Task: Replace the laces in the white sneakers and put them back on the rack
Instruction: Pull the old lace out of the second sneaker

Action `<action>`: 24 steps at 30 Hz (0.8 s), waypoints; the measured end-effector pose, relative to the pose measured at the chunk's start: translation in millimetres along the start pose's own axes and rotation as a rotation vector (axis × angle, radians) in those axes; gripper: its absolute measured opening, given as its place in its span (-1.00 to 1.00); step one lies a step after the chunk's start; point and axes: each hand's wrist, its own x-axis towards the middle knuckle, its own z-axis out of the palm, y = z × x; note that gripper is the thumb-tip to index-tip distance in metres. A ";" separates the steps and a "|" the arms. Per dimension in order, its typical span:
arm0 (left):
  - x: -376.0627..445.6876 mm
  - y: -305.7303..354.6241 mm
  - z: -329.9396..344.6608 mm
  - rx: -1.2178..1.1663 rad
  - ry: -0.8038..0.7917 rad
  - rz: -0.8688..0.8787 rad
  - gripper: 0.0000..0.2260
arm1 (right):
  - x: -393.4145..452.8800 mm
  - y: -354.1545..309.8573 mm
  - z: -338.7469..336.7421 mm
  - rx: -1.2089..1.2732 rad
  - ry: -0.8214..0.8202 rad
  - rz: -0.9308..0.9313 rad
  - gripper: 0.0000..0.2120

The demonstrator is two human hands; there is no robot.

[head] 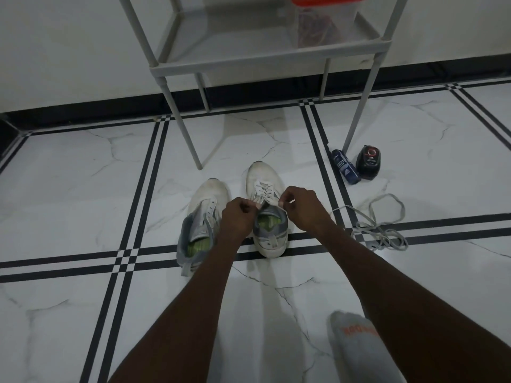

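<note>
Both hands, the left hand (240, 214) and right hand (300, 201), are pinching the lace (262, 193) ends over the right sneaker (266, 214) at centre frame; lacing looks nearly finished, tying probably comes next. The left sneaker (203, 217), at its nine o'clock, is sitting unlaced. Old laces (378, 225) are lying at three o'clock. On the rack (265, 58), at twelve o'clock, a clear box (322, 20) is holding something tangled, unclear what.

A blue bottle (346, 167) lies beside a black canister (368, 162) on marble-patterned floor tiles (83, 172), near a grey sock (356, 344) with orange lettering.
</note>
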 end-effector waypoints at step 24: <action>22.9 0.1 -85.3 0.322 0.757 -0.235 -0.75 | 8.8 45.1 -66.1 0.146 0.498 0.721 -0.57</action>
